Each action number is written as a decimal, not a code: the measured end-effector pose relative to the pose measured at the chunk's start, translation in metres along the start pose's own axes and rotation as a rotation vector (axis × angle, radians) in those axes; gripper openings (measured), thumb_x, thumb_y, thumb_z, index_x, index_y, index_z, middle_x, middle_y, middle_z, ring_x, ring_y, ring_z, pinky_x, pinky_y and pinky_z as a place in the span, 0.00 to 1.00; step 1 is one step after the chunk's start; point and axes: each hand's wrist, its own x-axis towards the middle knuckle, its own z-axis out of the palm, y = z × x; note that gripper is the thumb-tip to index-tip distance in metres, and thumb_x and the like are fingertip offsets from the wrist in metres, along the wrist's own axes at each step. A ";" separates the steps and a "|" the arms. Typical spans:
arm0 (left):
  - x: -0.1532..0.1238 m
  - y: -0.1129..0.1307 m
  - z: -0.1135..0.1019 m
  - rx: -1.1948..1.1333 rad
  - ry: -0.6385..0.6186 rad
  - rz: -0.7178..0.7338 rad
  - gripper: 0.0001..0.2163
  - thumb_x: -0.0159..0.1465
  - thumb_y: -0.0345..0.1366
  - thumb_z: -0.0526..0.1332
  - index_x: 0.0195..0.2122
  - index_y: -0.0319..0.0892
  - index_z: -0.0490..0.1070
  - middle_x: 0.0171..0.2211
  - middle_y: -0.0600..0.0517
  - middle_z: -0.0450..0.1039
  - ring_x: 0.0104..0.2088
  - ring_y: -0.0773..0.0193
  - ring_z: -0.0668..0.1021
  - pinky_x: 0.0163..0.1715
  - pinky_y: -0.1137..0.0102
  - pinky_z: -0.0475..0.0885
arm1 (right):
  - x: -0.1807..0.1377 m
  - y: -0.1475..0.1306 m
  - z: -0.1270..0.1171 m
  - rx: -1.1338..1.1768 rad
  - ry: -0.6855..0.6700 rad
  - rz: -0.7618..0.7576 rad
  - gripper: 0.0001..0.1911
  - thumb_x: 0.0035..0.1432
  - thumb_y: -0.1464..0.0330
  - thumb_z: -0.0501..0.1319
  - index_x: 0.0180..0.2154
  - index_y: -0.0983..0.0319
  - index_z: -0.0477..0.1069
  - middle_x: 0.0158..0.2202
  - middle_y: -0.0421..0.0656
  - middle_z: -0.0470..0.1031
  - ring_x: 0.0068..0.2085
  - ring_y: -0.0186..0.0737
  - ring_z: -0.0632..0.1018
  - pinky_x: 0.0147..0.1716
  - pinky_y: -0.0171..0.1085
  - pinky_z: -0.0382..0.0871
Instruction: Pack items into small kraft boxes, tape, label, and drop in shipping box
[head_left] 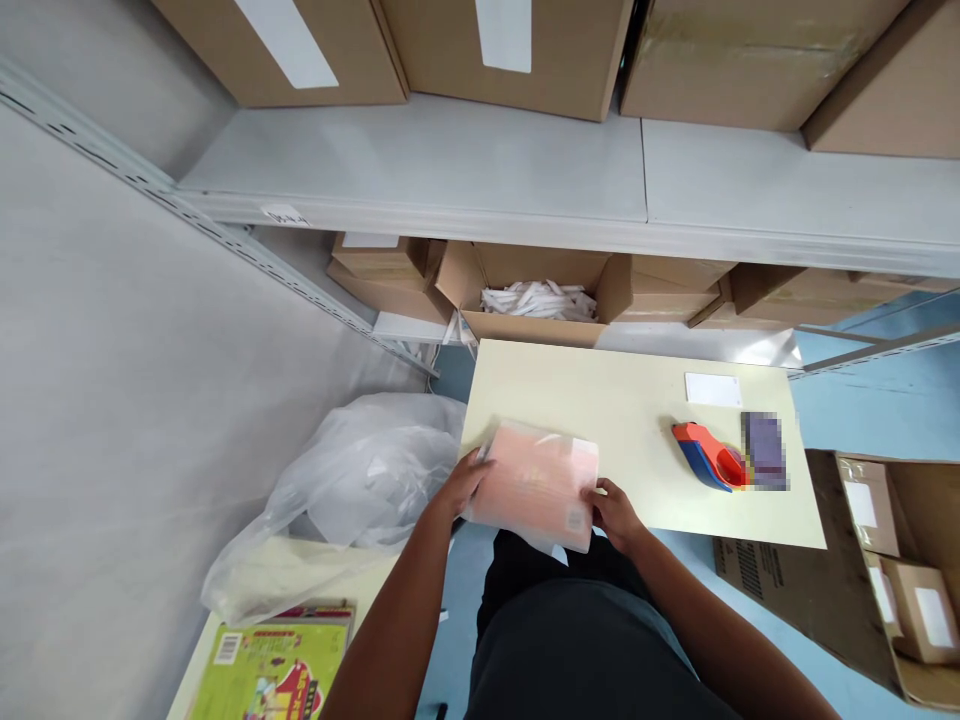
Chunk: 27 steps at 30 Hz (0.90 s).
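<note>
Counter [637, 400]: cream top; landmark for all places below.

Pink packet [534, 480], in a clear plastic sleeve: one; at the counter's near left corner, its lower part overhanging the near edge. Whether its underside touches the counter cannot be told.

Hands: two, both holding the pink packet. Left hand [461, 485] pinches its left edge, thumb on top; right hand [615, 515] grips its right edge, fingers drawn in close.

Tape dispenser [705, 458], red and blue: on the counter's right part, inside the near edge. A broad stretch of cream surface separates it from the packet, running back to the far edge.

Dark rectangular item [765, 450], blurred out: just beside the dispenser, near the counter's right edge.

White card [712, 389]: flat, near the counter's far edge, right part.

Open box [534, 327] with white contents [540, 299]: just beyond the counter's far edge.

Plastic bag [360, 470], translucent, bulky: close against the counter's left side, crowding it.

Large carton [810, 590] holding small boxes [930, 610]: right of the counter.
</note>
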 end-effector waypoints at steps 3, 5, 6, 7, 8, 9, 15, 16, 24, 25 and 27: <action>-0.006 0.002 -0.002 -0.133 -0.075 -0.023 0.31 0.51 0.44 0.72 0.56 0.40 0.74 0.42 0.44 0.82 0.42 0.50 0.83 0.43 0.60 0.77 | -0.006 -0.001 0.003 -0.001 -0.003 -0.015 0.20 0.40 0.61 0.74 0.32 0.59 0.68 0.25 0.36 0.74 0.25 0.35 0.75 0.28 0.37 0.74; -0.010 0.003 -0.003 -0.189 -0.082 -0.032 0.33 0.51 0.44 0.73 0.58 0.40 0.73 0.43 0.44 0.82 0.42 0.50 0.83 0.42 0.59 0.77 | -0.009 -0.003 0.004 -0.010 0.009 -0.013 0.21 0.40 0.60 0.74 0.33 0.59 0.68 0.26 0.37 0.75 0.26 0.35 0.75 0.29 0.37 0.75; -0.011 0.003 -0.003 -0.217 -0.078 -0.037 0.35 0.50 0.44 0.73 0.59 0.40 0.72 0.44 0.43 0.82 0.42 0.49 0.83 0.42 0.59 0.77 | -0.010 -0.005 0.004 -0.016 0.013 -0.015 0.21 0.40 0.59 0.74 0.33 0.59 0.69 0.27 0.37 0.75 0.26 0.36 0.75 0.30 0.38 0.75; -0.012 0.003 -0.004 -0.243 -0.075 -0.043 0.36 0.50 0.43 0.74 0.60 0.41 0.71 0.45 0.43 0.82 0.42 0.49 0.83 0.43 0.59 0.78 | -0.010 -0.008 0.004 -0.025 0.015 -0.022 0.22 0.40 0.59 0.74 0.34 0.59 0.69 0.27 0.38 0.76 0.27 0.37 0.76 0.30 0.39 0.76; -0.013 0.003 -0.004 -0.264 -0.075 -0.052 0.37 0.49 0.43 0.74 0.61 0.41 0.71 0.46 0.43 0.82 0.42 0.49 0.83 0.43 0.59 0.78 | -0.011 -0.011 0.004 -0.039 0.016 -0.035 0.22 0.41 0.58 0.74 0.34 0.59 0.69 0.28 0.39 0.77 0.28 0.38 0.77 0.31 0.40 0.76; -0.014 0.004 -0.005 -0.277 -0.077 -0.061 0.38 0.49 0.43 0.75 0.61 0.42 0.70 0.46 0.43 0.81 0.43 0.49 0.83 0.43 0.59 0.78 | -0.010 -0.015 0.004 -0.059 0.017 -0.055 0.22 0.41 0.57 0.73 0.35 0.59 0.69 0.29 0.40 0.77 0.29 0.39 0.78 0.32 0.40 0.77; -0.018 0.011 -0.006 -0.323 -0.010 0.009 0.37 0.49 0.41 0.74 0.61 0.43 0.69 0.47 0.43 0.81 0.46 0.48 0.82 0.45 0.58 0.78 | -0.003 -0.045 0.012 -0.238 0.007 -0.191 0.19 0.46 0.59 0.71 0.37 0.59 0.69 0.33 0.42 0.80 0.35 0.43 0.80 0.35 0.42 0.78; -0.017 0.012 -0.006 -0.327 0.012 0.031 0.37 0.48 0.41 0.74 0.61 0.43 0.69 0.47 0.43 0.81 0.46 0.48 0.82 0.45 0.58 0.78 | -0.001 -0.048 0.014 -0.247 0.003 -0.188 0.18 0.46 0.61 0.71 0.37 0.59 0.69 0.33 0.43 0.80 0.36 0.44 0.80 0.36 0.43 0.78; 0.005 0.001 -0.008 -0.459 0.114 0.107 0.38 0.48 0.42 0.74 0.61 0.44 0.67 0.47 0.46 0.81 0.46 0.51 0.83 0.45 0.60 0.78 | 0.039 -0.066 0.036 -0.457 0.044 -0.177 0.13 0.50 0.64 0.65 0.39 0.59 0.69 0.37 0.44 0.80 0.34 0.42 0.80 0.31 0.38 0.75; 0.010 -0.001 -0.005 -0.472 0.140 0.121 0.38 0.49 0.43 0.73 0.61 0.45 0.66 0.48 0.46 0.80 0.46 0.51 0.83 0.45 0.60 0.79 | 0.051 -0.075 0.041 -0.521 0.057 -0.196 0.14 0.50 0.65 0.65 0.40 0.60 0.70 0.36 0.44 0.80 0.34 0.42 0.80 0.30 0.38 0.74; 0.021 -0.006 0.003 -0.471 0.219 0.149 0.36 0.51 0.45 0.70 0.61 0.45 0.66 0.49 0.45 0.80 0.46 0.52 0.82 0.43 0.61 0.79 | 0.077 -0.098 0.057 -0.618 0.073 -0.241 0.14 0.50 0.66 0.64 0.41 0.61 0.71 0.35 0.44 0.79 0.34 0.44 0.80 0.30 0.38 0.73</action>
